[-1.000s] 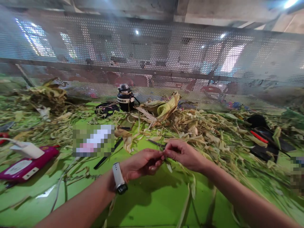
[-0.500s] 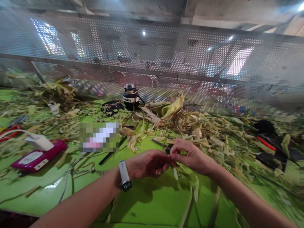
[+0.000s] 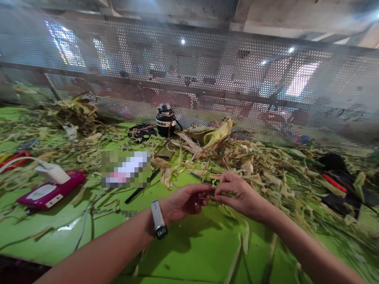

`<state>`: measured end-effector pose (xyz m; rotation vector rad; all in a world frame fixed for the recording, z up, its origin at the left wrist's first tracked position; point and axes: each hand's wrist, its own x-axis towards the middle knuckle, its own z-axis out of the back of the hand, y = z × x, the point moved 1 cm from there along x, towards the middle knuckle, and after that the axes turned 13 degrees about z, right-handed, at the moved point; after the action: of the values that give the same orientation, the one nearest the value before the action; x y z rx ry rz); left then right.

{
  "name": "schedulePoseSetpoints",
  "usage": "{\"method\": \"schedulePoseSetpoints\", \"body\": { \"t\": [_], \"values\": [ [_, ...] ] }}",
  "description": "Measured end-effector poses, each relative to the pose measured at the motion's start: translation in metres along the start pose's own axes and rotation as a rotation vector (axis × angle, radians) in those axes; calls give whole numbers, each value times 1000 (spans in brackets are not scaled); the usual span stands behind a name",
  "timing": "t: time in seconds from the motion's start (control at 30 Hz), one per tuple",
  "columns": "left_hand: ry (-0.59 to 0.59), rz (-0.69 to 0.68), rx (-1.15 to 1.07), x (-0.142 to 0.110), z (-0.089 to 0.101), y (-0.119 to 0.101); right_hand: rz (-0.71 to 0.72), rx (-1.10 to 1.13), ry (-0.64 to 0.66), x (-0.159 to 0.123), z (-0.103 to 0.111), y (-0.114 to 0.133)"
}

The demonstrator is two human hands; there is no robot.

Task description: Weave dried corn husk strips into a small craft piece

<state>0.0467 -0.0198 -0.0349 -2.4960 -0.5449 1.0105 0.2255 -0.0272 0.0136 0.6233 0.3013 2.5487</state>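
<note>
Above the green table (image 3: 183, 252), my two hands meet at the fingertips. My left hand (image 3: 186, 203), with a pale watch (image 3: 158, 221) on its wrist, has its fingers curled and pinched. Thumb and fingers of my right hand (image 3: 237, 195) are pressed together just beside it. Something small and thin is between the fingertips, too small to name. Strips of dry leaf (image 3: 245, 236) lie on the table below my right hand. Behind the hands, a dark blade-like tool (image 3: 201, 178) is partly hidden by my right hand.
A purple power strip (image 3: 53, 193) with a white charger (image 3: 52, 172) sits at left. A black jar (image 3: 165, 122) stands before the perforated metal screen (image 3: 207, 67). Dry leaf scraps (image 3: 275, 173) spread across the table; a red-handled tool (image 3: 334, 182) lies right, a black stick (image 3: 140, 189) left of centre.
My fingertips have shifted slightly against each other, and the left fingers are somewhat straighter. The whole view has moved a little; the things on the table stay where they were.
</note>
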Motion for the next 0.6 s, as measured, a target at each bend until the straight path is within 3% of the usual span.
{"method": "schedulePoseSetpoints", "body": {
  "t": [0.3,0.47,0.6],
  "values": [
    [84,-23,-113,1,1,-1,110,-63,-48,0,-1,-3],
    [73,-59,-156,2,1,0,129,-80,-49,2,-3,-1],
    [28,-110,-59,-4,-2,-2,105,-83,-71,0,-4,-1]
  ]
}}
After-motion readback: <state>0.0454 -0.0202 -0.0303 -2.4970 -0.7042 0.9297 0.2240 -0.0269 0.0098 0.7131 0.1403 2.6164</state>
